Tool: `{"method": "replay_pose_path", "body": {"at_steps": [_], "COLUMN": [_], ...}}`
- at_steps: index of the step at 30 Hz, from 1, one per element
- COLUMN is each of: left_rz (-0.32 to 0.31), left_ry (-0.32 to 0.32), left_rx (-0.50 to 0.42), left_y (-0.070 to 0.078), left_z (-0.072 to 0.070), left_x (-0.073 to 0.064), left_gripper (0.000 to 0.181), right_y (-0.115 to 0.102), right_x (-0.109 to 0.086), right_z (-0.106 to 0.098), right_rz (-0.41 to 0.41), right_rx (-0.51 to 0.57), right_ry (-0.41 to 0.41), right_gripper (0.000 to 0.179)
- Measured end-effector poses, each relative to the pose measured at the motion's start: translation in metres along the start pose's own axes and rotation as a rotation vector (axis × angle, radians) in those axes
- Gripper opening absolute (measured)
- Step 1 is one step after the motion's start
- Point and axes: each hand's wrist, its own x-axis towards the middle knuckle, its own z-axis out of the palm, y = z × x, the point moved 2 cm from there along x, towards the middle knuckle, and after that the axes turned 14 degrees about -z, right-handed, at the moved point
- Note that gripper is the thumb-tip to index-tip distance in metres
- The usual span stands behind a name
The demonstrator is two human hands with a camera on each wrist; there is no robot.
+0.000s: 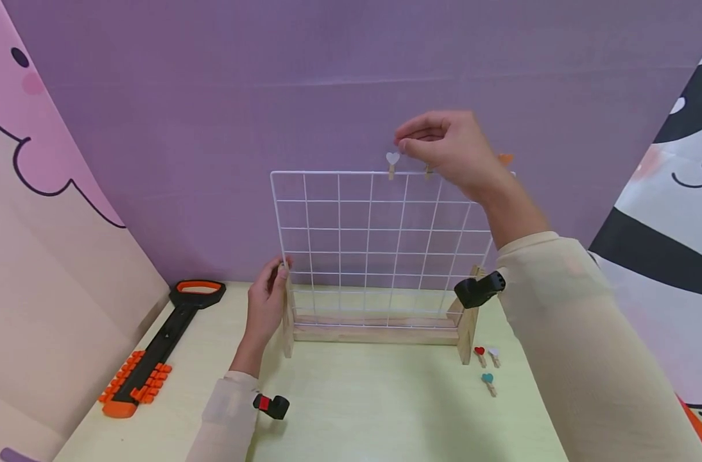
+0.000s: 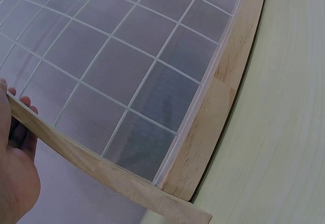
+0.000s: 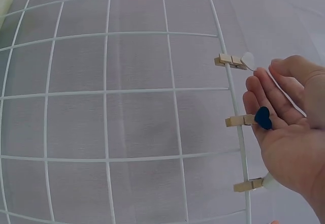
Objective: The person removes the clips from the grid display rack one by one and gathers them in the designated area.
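A white wire grid [image 1: 339,228] stands upright in a wooden stand. My left hand [image 1: 267,301] grips the stand's left wooden upright [image 2: 86,160], fingers behind it and thumb in front. My right hand [image 1: 452,147] is raised over the grid's top wire, beside a mini clothespin with a white heart [image 3: 248,60] clipped there. A small gap shows between its fingertips and that heart. Below the fingers in the right wrist view, a clothespin with a dark blue heart [image 3: 263,118] is clipped on; another clothespin [image 3: 249,185] is partly hidden by the hand. An orange heart [image 1: 505,159] shows behind the wrist.
Three loose heart clothespins, red [image 1: 480,351], white [image 1: 494,353] and teal [image 1: 487,379], lie by the stand's right foot. On the table's left lies a black and orange tool [image 1: 174,327] with orange toothed pieces. A purple backdrop [image 1: 212,128] rises behind the grid.
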Motion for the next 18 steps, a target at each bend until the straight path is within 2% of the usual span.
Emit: {"method": "replay_pose_path", "body": {"at_steps": [6, 18], "left_rz": [0.001, -0.007], "left_ry": [0.009, -0.001], "left_rx": [0.007, -0.023], "left_y": [0.0018, 0.0027], "left_z": [0.0005, 0.0012], "left_x": [0.0014, -0.0001], "left_gripper": [0.035, 0.034], "right_y": [0.0037, 0.0064], "right_x": [0.0033, -0.0005], "right_z": [0.0033, 0.0069], "right_rz": [-0.013, 0.07], "right_rx": [-0.026, -0.128], "right_ry": [-0.025, -0.111], "right_gripper": [0.022, 0.027]}}
